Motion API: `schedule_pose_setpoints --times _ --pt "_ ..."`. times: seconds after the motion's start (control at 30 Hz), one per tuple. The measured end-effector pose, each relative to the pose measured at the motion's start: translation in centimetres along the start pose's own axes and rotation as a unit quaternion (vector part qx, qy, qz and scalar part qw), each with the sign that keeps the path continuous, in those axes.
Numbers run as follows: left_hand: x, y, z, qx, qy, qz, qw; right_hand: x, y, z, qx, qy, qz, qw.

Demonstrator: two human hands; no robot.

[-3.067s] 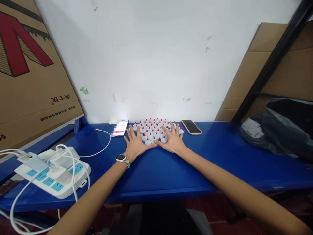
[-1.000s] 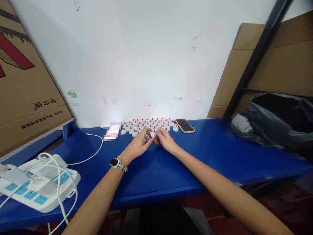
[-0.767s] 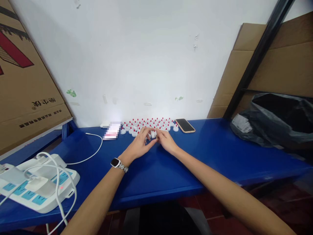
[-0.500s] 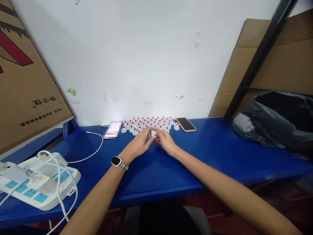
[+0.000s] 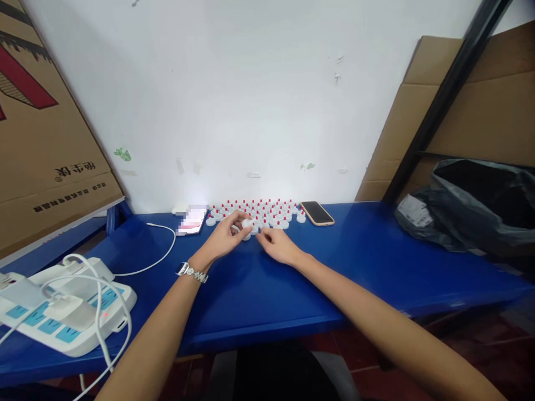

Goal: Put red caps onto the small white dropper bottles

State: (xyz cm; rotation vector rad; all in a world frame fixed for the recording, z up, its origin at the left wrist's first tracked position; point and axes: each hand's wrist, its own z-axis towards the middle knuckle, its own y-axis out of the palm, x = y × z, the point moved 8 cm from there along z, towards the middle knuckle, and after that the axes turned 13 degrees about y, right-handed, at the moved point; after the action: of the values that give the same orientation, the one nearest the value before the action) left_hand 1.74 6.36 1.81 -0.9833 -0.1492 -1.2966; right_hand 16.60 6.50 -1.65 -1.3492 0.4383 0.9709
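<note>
A small white cap [image 5: 247, 223] sits pinched at the fingertips of the left hand [image 5: 223, 238], thumb and forefinger closed on it just above the blue bench [image 5: 292, 289], at the near edge of a spread of white caps with red tips [image 5: 267, 210] laid out against the white wall [image 5: 251, 94]. The right hand [image 5: 278, 247] rests just beside it, fingers [image 5: 262, 236] loosely curled and empty, their tips close to the held cap but apart from it, near the front row of the spread. A wristwatch [image 5: 190, 272] with a metal band circles the left wrist.

To the left of the caps lies a lit smartphone [image 5: 192, 220], with a white cable [image 5: 156, 262] trailing toward a white power strip [image 5: 62, 314] crowded with plugs at the bench's left end. To the right of the caps lies a dark-screened phone [image 5: 317, 213]. Further right, a grey plastic bag [image 5: 472, 209] slumps on the bench. Cardboard boxes [image 5: 45, 128] lean at the left, and more cardboard stands behind a black frame post [image 5: 438, 106] at the right.
</note>
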Motion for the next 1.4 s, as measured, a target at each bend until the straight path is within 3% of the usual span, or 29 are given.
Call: schedule_pose_setpoints --times 0.13,0.27,0.4,0.6,0.77,0.9,1.03,1.2,1.4 --pt "-0.4 0.9 -0.4 -0.035 -0.012 0.037 0.999 0.2 1.2 -0.3 -0.051 0.008 -0.050 0.997" --pt "-0.7 1.6 -0.5 -0.052 -0.031 0.050 0.997 0.4 -0.3 0.1 -0.047 0.041 0.101 0.993" --pt "0.1 2.1 -0.4 -0.061 -0.015 0.072 0.995 -0.8 -1.9 0.2 -0.011 -0.008 0.213 0.977" --pt "0.8 1.5 -0.3 -0.032 0.043 0.179 0.982 0.1 -3.3 0.3 0.068 -0.001 0.096 0.993" --pt "-1.2 1.3 -0.7 -0.055 -0.009 0.247 0.967 1.1 -2.6 0.6 0.041 -0.004 -0.007 0.999" --pt "-1.7 1.9 -0.6 -0.074 -0.004 0.255 0.964 0.8 -2.5 0.3 0.054 0.005 -0.036 0.998" --pt "-1.2 1.4 -0.2 -0.045 -0.001 0.209 0.977 -0.8 -2.8 -0.6 0.079 -0.012 -0.067 0.995" --pt "-0.1 1.0 0.1 0.004 0.000 0.056 0.998 -2.6 -1.9 -1.5 0.045 -0.061 -0.096 0.993" --pt "1.3 2.2 0.5 0.024 0.007 -0.015 1.000 -3.0 -1.6 -1.4 0.040 -0.065 -0.029 0.997"
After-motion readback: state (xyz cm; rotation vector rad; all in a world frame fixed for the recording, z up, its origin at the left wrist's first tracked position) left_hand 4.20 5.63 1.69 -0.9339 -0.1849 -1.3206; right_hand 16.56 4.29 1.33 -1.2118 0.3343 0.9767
